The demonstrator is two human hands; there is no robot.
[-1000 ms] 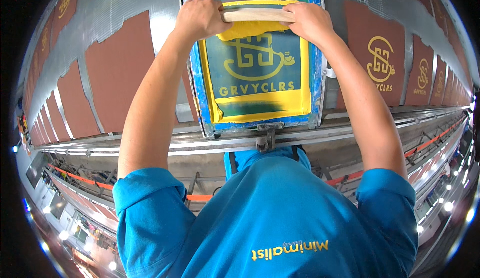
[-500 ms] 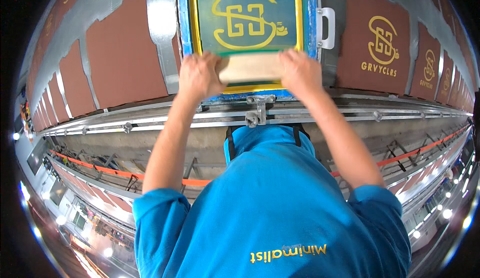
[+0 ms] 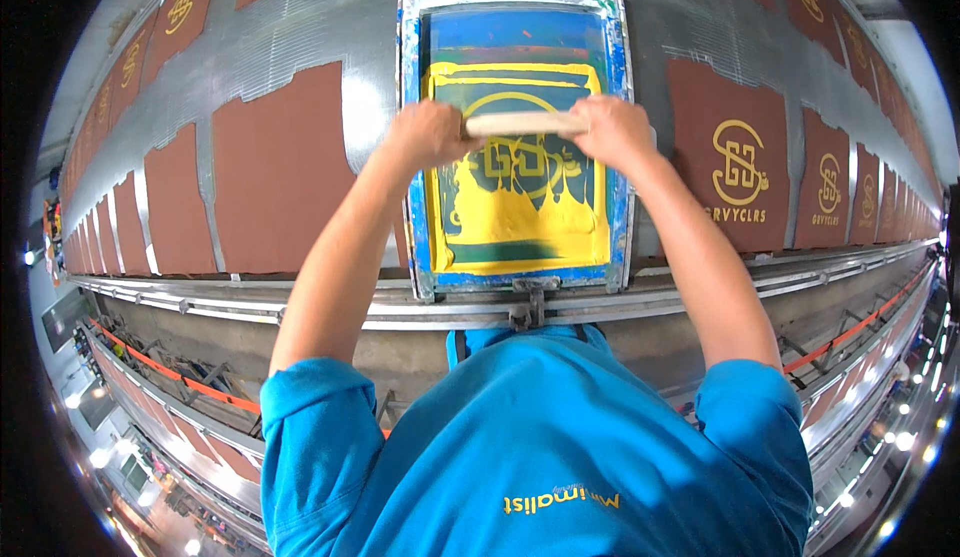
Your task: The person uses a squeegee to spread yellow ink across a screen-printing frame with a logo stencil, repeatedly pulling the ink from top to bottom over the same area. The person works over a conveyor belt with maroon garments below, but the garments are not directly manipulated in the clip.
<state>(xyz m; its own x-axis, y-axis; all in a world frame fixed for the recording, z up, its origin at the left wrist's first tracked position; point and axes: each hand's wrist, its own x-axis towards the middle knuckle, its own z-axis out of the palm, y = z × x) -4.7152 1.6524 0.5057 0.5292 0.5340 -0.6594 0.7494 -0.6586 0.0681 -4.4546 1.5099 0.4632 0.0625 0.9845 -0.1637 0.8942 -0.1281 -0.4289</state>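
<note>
My left hand [image 3: 430, 137] and my right hand [image 3: 612, 132] are closed round the two ends of a squeegee [image 3: 522, 124] with a pale wooden handle. It lies crosswise over the middle of a printing screen [image 3: 618, 52], which has a blue-edged, paint-stained metal frame. Wet yellow ink [image 3: 530, 219] covers the near part of the mesh in a thick, ragged layer. Part of a line emblem shows in the mesh around the squeegee, whose blade is hidden under the handle. The frame lies on a long grey printing table [image 3: 375, 87].
Left of the screen lies a plain brown fabric panel [image 3: 280, 167]. On the right, another brown panel [image 3: 730, 147] bears a yellow emblem and lettering. More panels stretch away on both sides. A metal rail [image 3: 400, 314] with a clamp [image 3: 520, 317] runs along the table's near edge.
Both hands have moved the squeegee away from me, from the screen's near end to its middle. Yellow ink now shows spread over the near mesh. The view has tilted, showing the whole frame.
</note>
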